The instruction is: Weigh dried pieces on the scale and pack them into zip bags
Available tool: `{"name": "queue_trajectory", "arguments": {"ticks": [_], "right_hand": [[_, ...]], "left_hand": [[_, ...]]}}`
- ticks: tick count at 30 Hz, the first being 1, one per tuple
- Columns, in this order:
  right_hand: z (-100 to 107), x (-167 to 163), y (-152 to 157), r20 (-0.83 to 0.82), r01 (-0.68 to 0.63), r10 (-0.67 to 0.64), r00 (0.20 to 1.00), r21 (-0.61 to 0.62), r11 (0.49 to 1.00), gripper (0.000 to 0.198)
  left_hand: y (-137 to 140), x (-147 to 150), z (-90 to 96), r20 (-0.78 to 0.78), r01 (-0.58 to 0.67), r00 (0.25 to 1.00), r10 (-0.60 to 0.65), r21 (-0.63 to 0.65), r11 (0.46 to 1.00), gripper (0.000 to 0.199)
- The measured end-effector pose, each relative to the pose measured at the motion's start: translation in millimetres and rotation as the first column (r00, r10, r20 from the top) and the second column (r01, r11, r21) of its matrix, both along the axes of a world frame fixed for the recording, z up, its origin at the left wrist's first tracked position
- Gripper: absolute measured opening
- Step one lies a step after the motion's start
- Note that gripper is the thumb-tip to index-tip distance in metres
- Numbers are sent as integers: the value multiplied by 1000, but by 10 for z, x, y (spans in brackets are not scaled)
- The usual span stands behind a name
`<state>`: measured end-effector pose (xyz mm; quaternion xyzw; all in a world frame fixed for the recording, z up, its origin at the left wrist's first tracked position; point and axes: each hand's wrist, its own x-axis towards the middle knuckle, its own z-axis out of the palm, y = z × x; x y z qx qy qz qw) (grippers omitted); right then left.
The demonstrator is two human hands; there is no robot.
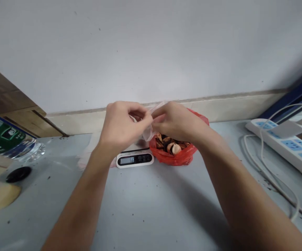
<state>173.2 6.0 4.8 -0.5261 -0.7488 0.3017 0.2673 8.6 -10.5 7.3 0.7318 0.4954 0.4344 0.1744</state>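
Observation:
My left hand [125, 122] and my right hand [175, 122] meet above the table, both pinching a clear plastic bag [148, 132] between their fingertips. Below them lies a white digital kitchen scale [135, 160], whose display seems to read 56. What rests on its plate is mostly hidden by my left hand. Under my right hand an open red plastic bag [175, 160] holds dried brown pieces [165, 141] and a paler rounded one, of a kind I cannot make out.
Pinkish-white thin bags or sheets [84, 160] lie left of the scale. A water bottle [7, 137] and a black round object [19, 174] are farther left. On the right is a white power strip [289, 143] with a looping cable [268, 177]. A wall [151, 52] rises behind.

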Motion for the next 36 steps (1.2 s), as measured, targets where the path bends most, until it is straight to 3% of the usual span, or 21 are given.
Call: {"name": "queue_trajectory", "arguments": {"ticks": [1,3,6,8,10,12,14,18,19,22,25,26,28,29,33,36], "right_hand": [[0,33,3,6,-39,39,999,-54,998,8],[-4,124,21,-16,-77,77,997,-63,995,24],[-3,262,45,-87,-109,112,990,31,994,63],[5,329,46,-124,-130,140,982,89,988,88],[17,381,44,-114,-143,157,981,118,983,101],[33,439,47,-59,-149,156,986,114,982,104],[58,531,56,34,-153,150,988,97,983,95],[136,809,61,181,-235,227,957,21,972,32],[162,877,51,201,-225,222,954,-10,974,24],[253,991,-13,307,-31,51,950,-71,997,34],[320,942,-90,360,164,-138,923,-44,985,26],[328,905,-105,347,193,-170,922,-34,981,35],[319,838,-103,319,206,-188,929,-23,978,51],[305,818,-86,314,192,-178,933,-16,981,51],[234,857,19,286,41,-54,957,51,998,20],[204,956,60,191,15,-27,981,68,998,20]], "left_hand": [[-12,2,7,-7,35,999,-34,33,999,17],[5,-32,5,13,65,998,-67,82,995,17],[121,-144,-47,126,-72,990,60,91,993,15],[211,-218,-99,212,-111,971,114,-22,994,29],[271,-261,-137,337,7,939,69,-219,976,42],[290,-264,-149,466,124,884,42,-320,939,46],[284,-235,-142,542,149,839,56,-328,933,49],[282,-153,-128,575,138,815,63,-299,944,58],[290,-137,-129,583,146,811,50,-285,947,60],[325,-94,-144,593,187,805,-17,-227,956,57],[356,-40,-175,561,220,823,-87,-174,960,53],[361,-13,-188,544,223,833,-104,-157,962,53],[360,56,-213,515,223,846,-137,-110,969,54],[355,96,-223,505,229,849,-159,-79,970,54],[332,229,-244,506,289,825,-252,7,957,52],[337,236,-248,512,311,814,-273,11,950,56]]}}
